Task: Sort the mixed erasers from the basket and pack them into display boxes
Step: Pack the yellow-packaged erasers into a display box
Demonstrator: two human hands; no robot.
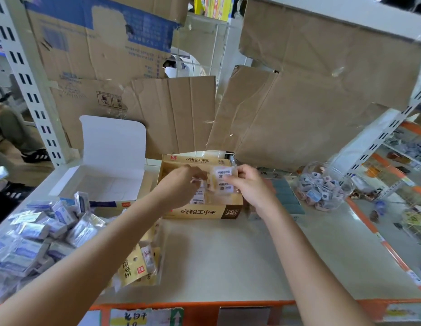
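1. Over the open tan cardboard display box (202,211), at the back middle of the pale bench (228,255), the right hand (249,184) pinches two white-wrapped rectangular erasers with tan printed labels (224,178). They are stacked one on the other between thumb and fingers.
2. The left hand (183,184) reaches into the same box, fingers curled down onto the packed row of matching erasers (197,197). Whether it pinches one piece or only steadies the row cannot be told.
3. Step in hand, as judged: seat the held pair in the packed row. Turn the labels the same way as the pieces already in place and lower the pair straight down.
4. Use the left hand to press the row aside so that a gap opens. Forcing the pair in would likely tip its neighbours.
5. The film wrap probably slips. Let go only once both pieces rest on the box floor.
6. Keep the kinds apart. The loose pile of blue-and-white film-wrapped erasers (40,231) at the left front probably belongs in the white cardboard display box with raised lid (110,149), just left of the tan one.
7. Mind the clear plastic jar of small pink and blue erasers (322,184), near the right forearm.
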